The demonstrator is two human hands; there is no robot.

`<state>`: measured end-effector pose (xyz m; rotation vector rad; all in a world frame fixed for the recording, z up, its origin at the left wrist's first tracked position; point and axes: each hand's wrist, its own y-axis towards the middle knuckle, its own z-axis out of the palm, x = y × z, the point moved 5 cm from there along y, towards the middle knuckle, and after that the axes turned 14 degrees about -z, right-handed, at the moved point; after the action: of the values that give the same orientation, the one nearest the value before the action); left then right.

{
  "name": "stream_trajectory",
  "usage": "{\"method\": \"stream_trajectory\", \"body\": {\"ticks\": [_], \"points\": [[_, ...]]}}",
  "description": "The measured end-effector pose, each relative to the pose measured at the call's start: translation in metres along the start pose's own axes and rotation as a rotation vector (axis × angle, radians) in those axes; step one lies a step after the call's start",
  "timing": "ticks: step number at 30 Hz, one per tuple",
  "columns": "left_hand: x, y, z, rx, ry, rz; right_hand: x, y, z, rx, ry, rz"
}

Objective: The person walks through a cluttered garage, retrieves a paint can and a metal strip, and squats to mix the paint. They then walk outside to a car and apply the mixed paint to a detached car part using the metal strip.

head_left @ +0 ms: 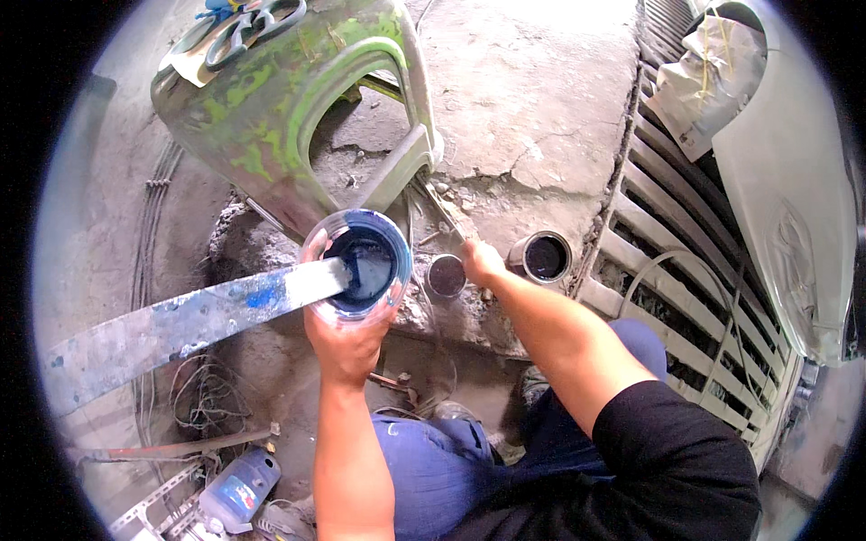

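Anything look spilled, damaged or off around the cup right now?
No spill shows. The stir stick juts far out of the cup in the left hand, unsupported. The concrete floor is cracked. The right hand reaches between two open tins.

A rough paint workshop: cracked concrete floor (532, 99), a paint-spattered plastic stool (271, 117), open paint tins (546, 257), loose cables (153, 225) and a masked white car panel (794, 198) beside a drain grate (686, 243).

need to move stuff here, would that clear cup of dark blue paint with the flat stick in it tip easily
Probably top-heavy: the long flat stir stick leans far past the paint cup rim. Likely slippery where paint smears its wall. The left hand holds it from below.
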<state>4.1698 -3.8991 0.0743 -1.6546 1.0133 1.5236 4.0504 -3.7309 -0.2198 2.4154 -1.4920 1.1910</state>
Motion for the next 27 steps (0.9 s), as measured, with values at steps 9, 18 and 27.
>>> {"method": "stream_trajectory", "body": {"ticks": [9,18,27], "points": [[-0.006,-0.007,-0.022,-0.103,-0.028,-0.116,-0.009,0.056,0.030,0.282,-0.142,-0.374],[-0.007,-0.007,-0.034,-0.129,0.192,-0.050,0.000,0.071,0.037,0.455,-0.268,-0.603],[-0.003,0.011,-0.001,-0.055,-0.001,-0.070,0.054,0.053,-0.045,0.445,-0.235,-0.633]]}}
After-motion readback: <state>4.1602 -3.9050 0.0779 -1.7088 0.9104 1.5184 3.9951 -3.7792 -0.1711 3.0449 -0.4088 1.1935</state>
